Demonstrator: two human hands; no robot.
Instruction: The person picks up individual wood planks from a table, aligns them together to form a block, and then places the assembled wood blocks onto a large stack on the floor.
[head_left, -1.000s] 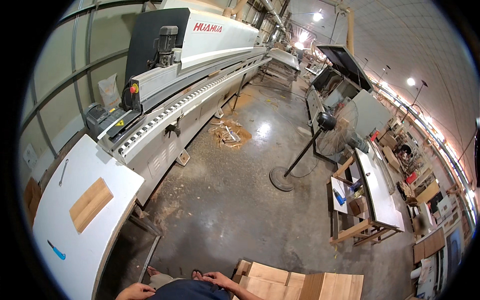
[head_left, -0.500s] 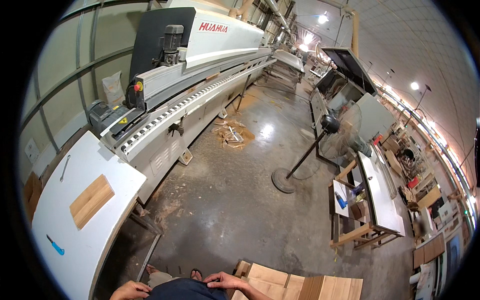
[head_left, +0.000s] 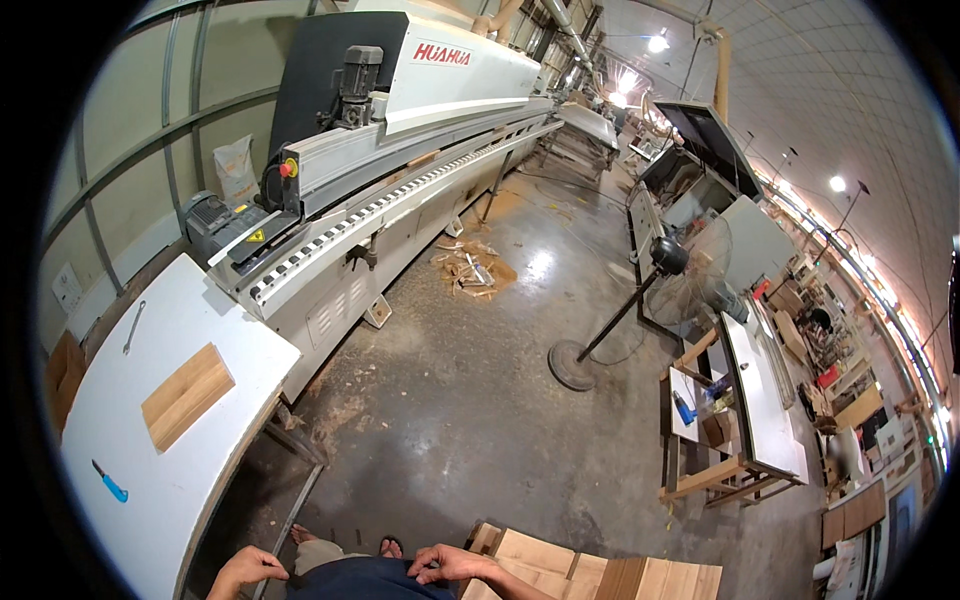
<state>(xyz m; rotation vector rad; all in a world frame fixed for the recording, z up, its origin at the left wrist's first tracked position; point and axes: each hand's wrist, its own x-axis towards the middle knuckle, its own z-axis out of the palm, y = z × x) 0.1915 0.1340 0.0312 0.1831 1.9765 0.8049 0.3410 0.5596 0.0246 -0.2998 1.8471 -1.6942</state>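
Observation:
Both my hands are at the dark blue shirt (head_left: 350, 582) on my body, at the lower edge. My left hand (head_left: 248, 570) is at the shirt's left side, its fingers pressed together at the edge of the cloth. On the other side my right hand (head_left: 447, 564) has its fingers curled in a pinch on the fabric. Light wood boards (head_left: 535, 553) are stacked close by my right forearm. On the white table (head_left: 225, 400) at left lie a wood board (head_left: 188, 397), a blue-handled knife (head_left: 111, 482) and a metal wrench (head_left: 133, 328), all apart from my hands.
A long white machine (head_left: 400, 210) runs along the left wall. Wood scraps (head_left: 472, 268) lie on the floor beside it. A pedestal fan (head_left: 668, 258) stands right of the middle. Farther right is a wooden-legged workbench (head_left: 765, 400) with a blue tool (head_left: 684, 407) on its lower shelf.
My left hand has shifted slightly left and up, with its fingers bent down more. My right hand's fingers have curled in tighter at the shirt. The view has tilted a little.

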